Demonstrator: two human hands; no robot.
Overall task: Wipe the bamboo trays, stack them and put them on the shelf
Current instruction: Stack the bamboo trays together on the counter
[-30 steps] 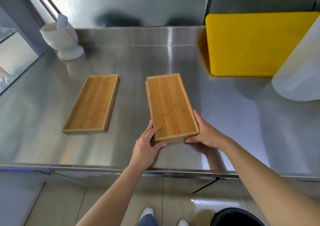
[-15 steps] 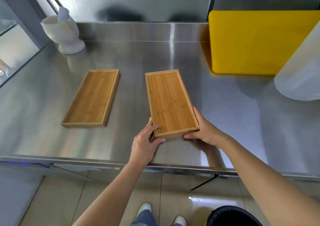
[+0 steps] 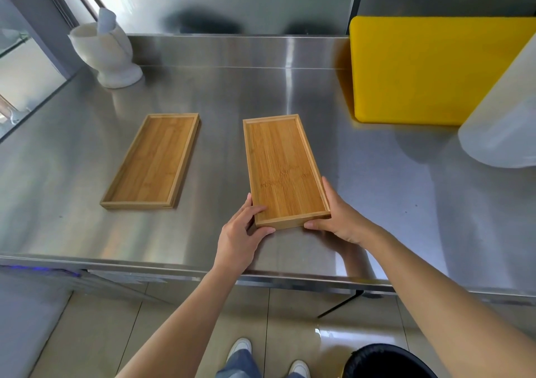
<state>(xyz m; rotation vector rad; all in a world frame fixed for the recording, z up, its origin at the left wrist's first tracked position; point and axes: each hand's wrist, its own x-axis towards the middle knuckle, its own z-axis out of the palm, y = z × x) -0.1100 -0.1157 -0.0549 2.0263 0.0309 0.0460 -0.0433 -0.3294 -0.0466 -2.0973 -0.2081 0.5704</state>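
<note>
A bamboo tray (image 3: 282, 168) lies lengthwise on the steel counter (image 3: 391, 203), right of centre. Its near end looks thick, as if it rests on another tray, though I cannot tell for sure. My left hand (image 3: 242, 234) grips its near left corner, thumb on the inner floor. At the near right corner, my right hand (image 3: 339, 218) holds the side and front edge. A second bamboo tray (image 3: 153, 160) sits alone to the left, a hand's width away and untouched.
A white mortar with pestle (image 3: 107, 55) stands at the back left. A yellow cutting board (image 3: 429, 70) leans against the back wall at right, with a white translucent container (image 3: 504, 116) in front of it. A black bin (image 3: 385, 361) is on the floor below.
An offset edge of a lower tray showing on the left a second ago is now hidden; the held tray sits squarely. Both hands keep their grip at the near end.
</note>
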